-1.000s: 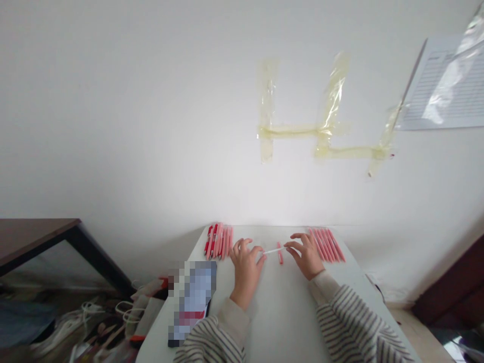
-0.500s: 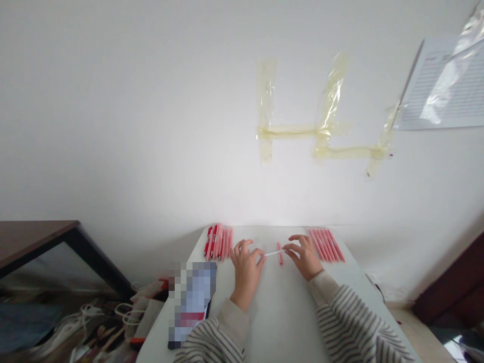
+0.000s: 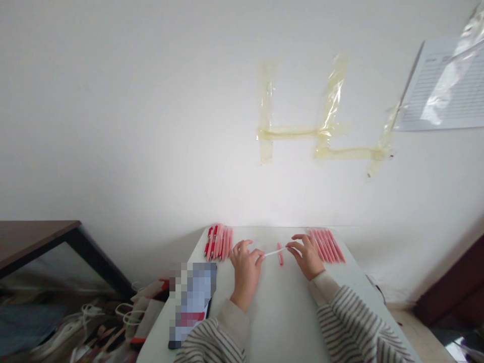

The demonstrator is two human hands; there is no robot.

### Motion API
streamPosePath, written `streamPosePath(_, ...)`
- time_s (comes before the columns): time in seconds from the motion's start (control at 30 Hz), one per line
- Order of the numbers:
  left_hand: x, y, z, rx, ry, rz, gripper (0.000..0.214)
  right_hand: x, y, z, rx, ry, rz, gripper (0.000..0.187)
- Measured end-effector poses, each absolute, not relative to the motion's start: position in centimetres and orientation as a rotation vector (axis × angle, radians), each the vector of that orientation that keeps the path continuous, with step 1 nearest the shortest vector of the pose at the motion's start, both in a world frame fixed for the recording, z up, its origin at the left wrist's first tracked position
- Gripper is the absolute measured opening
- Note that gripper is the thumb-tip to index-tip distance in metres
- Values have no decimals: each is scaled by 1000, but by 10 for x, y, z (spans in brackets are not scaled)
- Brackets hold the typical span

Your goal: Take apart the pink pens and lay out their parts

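Note:
My left hand [image 3: 247,267] pinches one end of a thin white tube [image 3: 273,252] that looks like a pen refill. At its other end, the fingertips of my right hand [image 3: 306,255] are closed on it. The refill spans the gap between both hands, tilted slightly up to the right. Under it, a short pink pen barrel [image 3: 280,256] lies on the white table [image 3: 283,312]. Several pink and red pens [image 3: 219,243] lie in a group left of my left hand. Right of my right hand is a row of several pink pen barrels [image 3: 326,246].
A phone [image 3: 192,305], its screen blurred out, lies on the table's left side. The white wall [image 3: 151,126] with yellowed tape stands right behind the table. Left and lower are a dark-framed desk [image 3: 38,239] and a heap of cables and bags [image 3: 113,322].
My right hand has shifted slightly right, and a little more of the white refill shows between the hands. My left hand stays about where it was.

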State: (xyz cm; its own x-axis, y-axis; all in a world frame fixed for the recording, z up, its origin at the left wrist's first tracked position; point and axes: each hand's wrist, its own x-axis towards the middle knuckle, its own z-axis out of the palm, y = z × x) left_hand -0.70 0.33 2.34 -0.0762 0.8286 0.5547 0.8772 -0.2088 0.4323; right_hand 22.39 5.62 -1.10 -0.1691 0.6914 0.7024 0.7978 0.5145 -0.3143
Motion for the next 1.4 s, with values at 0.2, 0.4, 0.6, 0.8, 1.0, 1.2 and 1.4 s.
streamPosePath(0.2,-5,3,23,-2153,-1926,-1126,9,223,57,-12,-1218,-1911,-165,15)
streamPosePath(0.4,-4,2,25,-2132,-1948,-1134,6,222,57,-15,-1217,-1929,-173,17)
streamPosePath(0.6,-5,2,26,-1925,-1971,-1142,11,225,59,-16,-1177,-1910,-171,25)
streamPosePath(0.8,-2,-1,25,-1873,-2101,-1012,11,225,59,-17,-1161,-1923,-178,21)
streamPosePath(1.0,1,-4,23,-1904,-2186,-869,13,225,59,-18,-1175,-1934,-160,20)
streamPosePath(1.2,2,-5,18,-1908,-2169,-795,13,225,58,-18,-1196,-1944,-132,21)
streamPosePath(1.4,3,-4,19,-1906,-2166,-792,16,225,57,-17,-1208,-1940,-111,22)
